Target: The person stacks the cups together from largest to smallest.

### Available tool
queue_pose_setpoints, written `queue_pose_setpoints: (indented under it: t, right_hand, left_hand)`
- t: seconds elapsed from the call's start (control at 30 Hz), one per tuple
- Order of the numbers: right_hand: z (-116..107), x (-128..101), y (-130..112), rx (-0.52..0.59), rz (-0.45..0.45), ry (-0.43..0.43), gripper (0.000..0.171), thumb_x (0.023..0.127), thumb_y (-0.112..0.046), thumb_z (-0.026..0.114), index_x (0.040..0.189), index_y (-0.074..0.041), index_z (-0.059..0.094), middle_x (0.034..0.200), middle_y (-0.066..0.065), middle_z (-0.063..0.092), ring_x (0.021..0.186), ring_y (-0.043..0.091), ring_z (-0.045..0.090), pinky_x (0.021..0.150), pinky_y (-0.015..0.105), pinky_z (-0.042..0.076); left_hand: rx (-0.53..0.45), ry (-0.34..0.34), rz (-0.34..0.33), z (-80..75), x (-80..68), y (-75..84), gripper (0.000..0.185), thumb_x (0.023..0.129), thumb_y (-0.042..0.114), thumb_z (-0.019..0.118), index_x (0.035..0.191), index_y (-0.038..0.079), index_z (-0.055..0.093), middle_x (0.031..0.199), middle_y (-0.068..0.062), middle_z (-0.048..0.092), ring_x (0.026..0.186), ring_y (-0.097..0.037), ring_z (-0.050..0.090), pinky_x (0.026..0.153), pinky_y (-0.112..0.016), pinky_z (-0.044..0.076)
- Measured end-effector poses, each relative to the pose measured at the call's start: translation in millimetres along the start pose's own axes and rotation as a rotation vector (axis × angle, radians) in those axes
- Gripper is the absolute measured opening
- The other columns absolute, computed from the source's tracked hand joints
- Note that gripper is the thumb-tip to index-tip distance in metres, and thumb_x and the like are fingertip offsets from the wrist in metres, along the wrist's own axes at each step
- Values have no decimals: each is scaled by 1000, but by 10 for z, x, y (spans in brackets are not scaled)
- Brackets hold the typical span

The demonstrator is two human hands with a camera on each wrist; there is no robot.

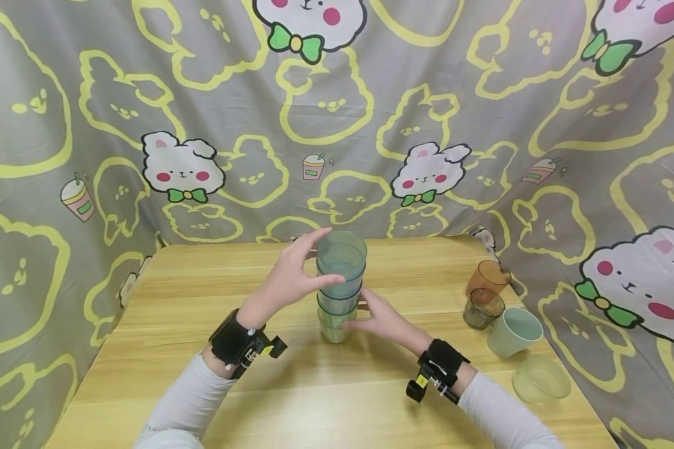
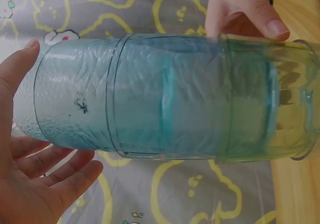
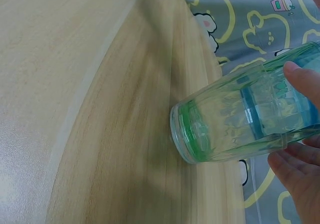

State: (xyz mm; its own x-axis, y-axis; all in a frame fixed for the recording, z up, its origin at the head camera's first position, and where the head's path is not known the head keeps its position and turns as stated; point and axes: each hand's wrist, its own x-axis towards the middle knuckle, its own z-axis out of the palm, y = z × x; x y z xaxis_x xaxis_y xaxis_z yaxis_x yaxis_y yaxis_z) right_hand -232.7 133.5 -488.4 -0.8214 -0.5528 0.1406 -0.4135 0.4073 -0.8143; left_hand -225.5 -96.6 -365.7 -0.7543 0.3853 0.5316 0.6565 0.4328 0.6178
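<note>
A tall stack of clear plastic cups (image 1: 339,305), blue-tinted above and green-tinted toward the bottom, stands upright on the table in the head view. My left hand (image 1: 292,274) is around the topmost cup (image 2: 75,89), thumb on one side and relaxed fingers spread along the other. In the left wrist view its fingertips reach just past the cup's edge. Lower down, my right hand (image 1: 384,321) holds the stack, thumb on the near side and fingers on the far side. The right wrist view shows the green-tinted bottom cup (image 3: 220,129) with its base at the tabletop.
Along the table's right side stand an orange cup (image 1: 485,277), a dark brownish tumbler (image 1: 483,308), a pale green cup (image 1: 513,333) and a clear yellowish cup (image 1: 541,379). A cartoon-printed curtain (image 1: 337,149) hangs behind the wooden table (image 1: 202,280) and at both sides.
</note>
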Motion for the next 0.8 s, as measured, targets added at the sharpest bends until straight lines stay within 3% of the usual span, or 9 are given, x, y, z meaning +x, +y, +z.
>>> queue_pose_setpoints:
  t: [0.1, 0.33, 0.53, 0.8]
  right_hand:
    - [-4, 4, -4, -2, 1, -1, 81, 79, -25, 81, 146, -14, 37, 137, 8, 55, 127, 25, 55, 105, 40, 50]
    - [-18, 6, -21, 12, 0, -5, 81, 80, -24, 81, 146, -15, 36, 139, 9, 55, 127, 28, 54, 106, 43, 50]
    - [-36, -23, -132, 19, -1, -6, 79, 80, -21, 80, 146, -13, 37, 138, 12, 55, 126, 29, 55, 106, 43, 50]
    - [3, 1, 0, 13, -1, 9, 80, 78, -24, 82, 145, -16, 38, 138, 9, 56, 126, 27, 55, 105, 43, 50]
  left_hand:
    - [-26, -7, -23, 4, -35, 1, 92, 74, 31, 85, 150, 13, 36, 148, -10, 46, 130, -25, 51, 101, -34, 54]
    - [-72, 14, -53, 70, -139, -93, 94, 74, 26, 86, 152, 16, 33, 145, -10, 48, 119, -27, 58, 99, -38, 55]
    - [-100, -9, -76, 177, -281, -239, 92, 74, 31, 85, 150, 21, 35, 141, -7, 52, 118, -26, 59, 96, -44, 56]
    - [-93, -58, -165, 348, -492, -485, 95, 71, 36, 86, 150, 17, 36, 137, -9, 54, 117, -26, 58, 97, -45, 56]
